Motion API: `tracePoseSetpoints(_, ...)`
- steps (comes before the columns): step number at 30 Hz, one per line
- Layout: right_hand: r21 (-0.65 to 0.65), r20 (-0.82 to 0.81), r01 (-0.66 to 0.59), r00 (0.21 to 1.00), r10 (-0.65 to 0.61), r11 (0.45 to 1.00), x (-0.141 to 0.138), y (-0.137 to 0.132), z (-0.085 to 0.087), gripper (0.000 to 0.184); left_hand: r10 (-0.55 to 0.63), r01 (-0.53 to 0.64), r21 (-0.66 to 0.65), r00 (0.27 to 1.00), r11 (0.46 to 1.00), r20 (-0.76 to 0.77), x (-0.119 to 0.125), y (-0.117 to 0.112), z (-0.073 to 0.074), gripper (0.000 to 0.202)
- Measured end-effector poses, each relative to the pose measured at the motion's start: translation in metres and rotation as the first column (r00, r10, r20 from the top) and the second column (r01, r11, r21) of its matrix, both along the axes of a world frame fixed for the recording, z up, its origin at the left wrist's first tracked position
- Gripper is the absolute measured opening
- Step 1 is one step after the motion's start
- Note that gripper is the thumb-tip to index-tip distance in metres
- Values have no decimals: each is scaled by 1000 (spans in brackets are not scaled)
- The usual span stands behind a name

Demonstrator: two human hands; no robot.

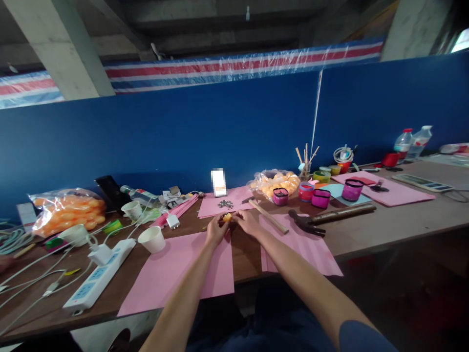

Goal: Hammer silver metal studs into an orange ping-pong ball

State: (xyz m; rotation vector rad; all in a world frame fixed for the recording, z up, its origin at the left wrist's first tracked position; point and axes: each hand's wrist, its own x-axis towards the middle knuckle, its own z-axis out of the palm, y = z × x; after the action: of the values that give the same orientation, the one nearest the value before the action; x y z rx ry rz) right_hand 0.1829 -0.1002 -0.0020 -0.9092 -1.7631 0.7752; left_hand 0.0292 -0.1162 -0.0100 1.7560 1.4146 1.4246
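Note:
Both hands meet over the table, just beyond the gap between the pink sheets. Closed fingers of my left hand (216,230) grip a small orange-yellow piece (227,217), too small for me to name its kind. Pinched fingertips of my right hand (248,224) meet the same piece from the other side. Just behind it, a small heap of shiny metal bits (225,204) lies on a pink sheet (205,209). To the right of my right hand rests a wooden stick (269,217). A hammer (311,225) lies farther right, partly on another pink sheet (300,252).
A bag of orange balls (274,183) stands behind; another bag of orange pieces (69,210) is at left. A white power strip (100,278) with cables and a paper cup (152,239) occupy the left side. Purple containers (320,198) and bottles (417,144) stand right. A lit phone (219,183) faces me.

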Motion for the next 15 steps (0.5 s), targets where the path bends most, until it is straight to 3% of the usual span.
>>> tracePoseSetpoints(15,-1,11,-17,1000,17,1000,-1,2,-1,18,-18,18,-13,1000,1000,17,2,-4,2,40)
